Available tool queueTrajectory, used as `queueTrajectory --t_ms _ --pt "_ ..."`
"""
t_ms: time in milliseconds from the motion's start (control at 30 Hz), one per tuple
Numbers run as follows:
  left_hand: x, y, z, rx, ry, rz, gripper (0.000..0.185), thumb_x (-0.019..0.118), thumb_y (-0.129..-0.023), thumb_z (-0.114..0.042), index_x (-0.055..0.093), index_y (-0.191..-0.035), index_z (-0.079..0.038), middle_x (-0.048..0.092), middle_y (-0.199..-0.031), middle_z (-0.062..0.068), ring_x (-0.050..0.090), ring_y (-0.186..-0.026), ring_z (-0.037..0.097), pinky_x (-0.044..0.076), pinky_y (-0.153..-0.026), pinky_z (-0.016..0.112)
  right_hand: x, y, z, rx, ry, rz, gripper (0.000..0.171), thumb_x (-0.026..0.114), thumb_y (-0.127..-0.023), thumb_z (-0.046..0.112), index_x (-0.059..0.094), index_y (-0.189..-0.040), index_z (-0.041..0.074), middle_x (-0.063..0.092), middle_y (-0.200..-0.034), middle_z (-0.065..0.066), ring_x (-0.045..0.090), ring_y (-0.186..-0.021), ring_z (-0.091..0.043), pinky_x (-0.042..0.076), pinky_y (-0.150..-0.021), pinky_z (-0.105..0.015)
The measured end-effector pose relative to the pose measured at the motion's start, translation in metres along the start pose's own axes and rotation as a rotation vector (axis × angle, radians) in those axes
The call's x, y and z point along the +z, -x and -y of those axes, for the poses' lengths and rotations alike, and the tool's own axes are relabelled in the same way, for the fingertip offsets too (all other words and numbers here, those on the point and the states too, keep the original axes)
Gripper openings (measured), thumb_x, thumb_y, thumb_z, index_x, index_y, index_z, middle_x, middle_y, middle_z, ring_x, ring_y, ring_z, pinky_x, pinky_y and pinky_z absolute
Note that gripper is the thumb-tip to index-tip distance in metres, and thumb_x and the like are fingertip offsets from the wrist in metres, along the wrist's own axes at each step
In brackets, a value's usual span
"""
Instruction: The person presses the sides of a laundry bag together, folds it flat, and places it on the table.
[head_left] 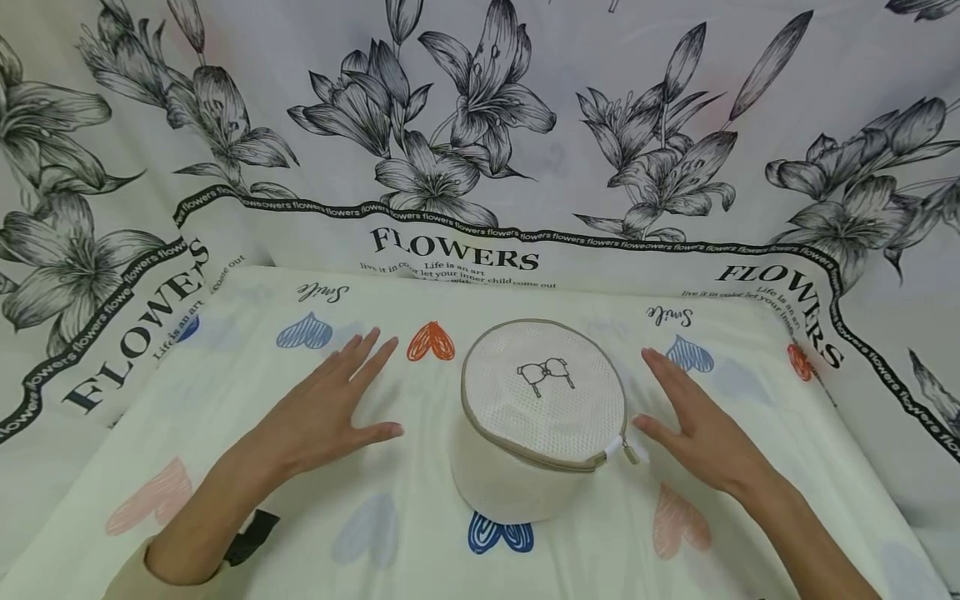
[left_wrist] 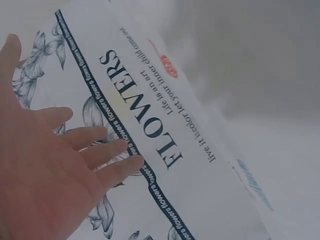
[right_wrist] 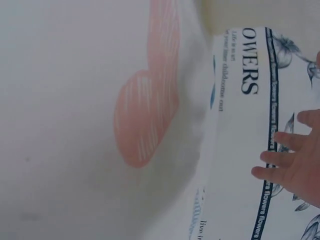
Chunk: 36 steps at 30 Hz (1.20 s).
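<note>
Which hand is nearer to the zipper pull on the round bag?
Right. The right hand is just to the right of the zipper pull, apparently not touching it; the left hand is farther off, to the left of the round bag.

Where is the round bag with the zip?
In the head view, the round bag is just right of the picture's middle, on the heart-patterned cloth between the left hand and the right hand, nearer the right one.
</note>
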<state>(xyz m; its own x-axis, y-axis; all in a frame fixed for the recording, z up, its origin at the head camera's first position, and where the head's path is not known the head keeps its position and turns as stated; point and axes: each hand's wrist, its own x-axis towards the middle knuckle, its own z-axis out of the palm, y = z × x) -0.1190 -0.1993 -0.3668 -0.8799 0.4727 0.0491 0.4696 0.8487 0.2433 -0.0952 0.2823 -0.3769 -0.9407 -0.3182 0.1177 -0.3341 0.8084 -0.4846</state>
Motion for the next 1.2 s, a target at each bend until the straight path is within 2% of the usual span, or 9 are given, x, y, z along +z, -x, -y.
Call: queueTrajectory --t_ms 200,333,467,567,667,800,967,1033,1200 --pt "-0.007 -0.004 -0.011 0.057 0.046 -0.052 0.105 0.053 -0.08 -0.081 0.007 -0.161 -0.031 0.018 -0.165 0.003 0.025 -0.148 0.033 0.032 -0.111 0.06 -0.005 -0.002 0.007 -0.058 -0.087 -0.044 0.08 0.066 -0.096 0.024 0.018 -0.16 0.03 0.029 -0.161 -0.005 0.039 -0.139 -0.039 0.039 -0.101 -0.063" --pt "-0.01 -0.006 -0.02 0.091 0.086 -0.085 0.105 0.056 -0.081 -0.078 0.005 -0.16 -0.033 0.019 -0.164 -0.002 0.031 -0.146 0.029 0.035 -0.111 0.055 -0.007 -0.003 0.012 -0.116 -0.131 -0.063 0.078 0.065 -0.096 0.014 0.021 -0.159 0.031 0.035 -0.157 0.001 0.05 -0.131 -0.028 0.049 -0.098 -0.039" --pt "-0.014 -0.01 -0.029 0.145 0.112 -0.129 0.104 0.064 -0.081 -0.071 0.007 -0.16 -0.035 0.022 -0.163 -0.007 0.037 -0.143 0.023 0.039 -0.109 0.051 -0.011 -0.004 0.019 -0.183 -0.227 -0.049 0.077 0.061 -0.097 0.004 0.022 -0.159 0.025 0.037 -0.157 0.0 0.052 -0.129 -0.02 0.046 -0.099 -0.02" --pt "-0.017 -0.013 -0.036 0.169 0.157 -0.138 0.101 0.067 -0.082 -0.067 0.01 -0.16 -0.037 0.024 -0.162 -0.008 0.037 -0.142 0.021 0.041 -0.108 0.05 -0.016 -0.004 0.028 -0.196 -0.36 0.005 0.077 0.059 -0.096 -0.001 0.023 -0.159 0.024 0.039 -0.155 -0.005 0.055 -0.127 -0.015 0.049 -0.096 -0.021" --pt "-0.018 -0.014 -0.043 0.15 0.22 -0.119 0.099 0.066 -0.081 -0.069 0.012 -0.159 -0.039 0.031 -0.16 -0.003 0.039 -0.141 0.024 0.042 -0.107 0.052 -0.02 -0.005 0.036 -0.189 -0.464 0.06 0.076 0.059 -0.096 -0.003 0.025 -0.158 0.025 0.041 -0.154 -0.007 0.057 -0.123 -0.012 0.051 -0.094 -0.023" --pt "-0.018 -0.016 -0.051 0.13 0.293 -0.09 0.094 0.066 -0.081 -0.068 0.018 -0.158 -0.041 0.045 -0.15 -0.004 0.048 -0.133 0.023 0.045 -0.103 0.054 -0.022 -0.008 0.046 -0.164 -0.496 0.088 0.073 0.06 -0.097 0.0 0.029 -0.157 0.026 0.045 -0.149 -0.007 0.06 -0.117 -0.013 0.051 -0.093 -0.024" --pt "-0.022 -0.022 -0.062 0.17 0.389 -0.092 0.09 0.078 -0.083 -0.047 0.025 -0.156 -0.039 0.053 -0.14 -0.011 0.057 -0.119 0.01 0.051 -0.096 0.044 -0.023 -0.012 0.054 -0.075 -0.51 0.082 0.064 0.064 -0.097 0.008 0.038 -0.152 0.03 0.051 -0.142 -0.005 0.063 -0.107 -0.015 0.055 -0.085 -0.026" --pt "-0.022 -0.023 -0.065 0.17 0.422 -0.089 0.087 0.079 -0.084 -0.042 0.029 -0.155 -0.036 0.055 -0.137 -0.012 0.059 -0.114 0.008 0.053 -0.093 0.039 -0.024 -0.014 0.056 -0.046 -0.548 0.08 0.062 0.065 -0.096 0.009 0.041 -0.151 0.026 0.052 -0.14 -0.006 0.065 -0.102 -0.016 0.057 -0.082 -0.028" --pt "-0.019 -0.025 -0.072 0.15 0.489 -0.087 0.075 0.077 -0.085 -0.045 0.043 -0.15 -0.027 0.06 -0.126 -0.013 0.06 -0.104 0.005 0.055 -0.087 0.03 -0.023 -0.018 0.062 0.019 -0.665 0.088 0.058 0.068 -0.094 0.01 0.046 -0.148 0.014 0.051 -0.139 -0.01 0.067 -0.087 -0.021 0.058 -0.078 -0.032"
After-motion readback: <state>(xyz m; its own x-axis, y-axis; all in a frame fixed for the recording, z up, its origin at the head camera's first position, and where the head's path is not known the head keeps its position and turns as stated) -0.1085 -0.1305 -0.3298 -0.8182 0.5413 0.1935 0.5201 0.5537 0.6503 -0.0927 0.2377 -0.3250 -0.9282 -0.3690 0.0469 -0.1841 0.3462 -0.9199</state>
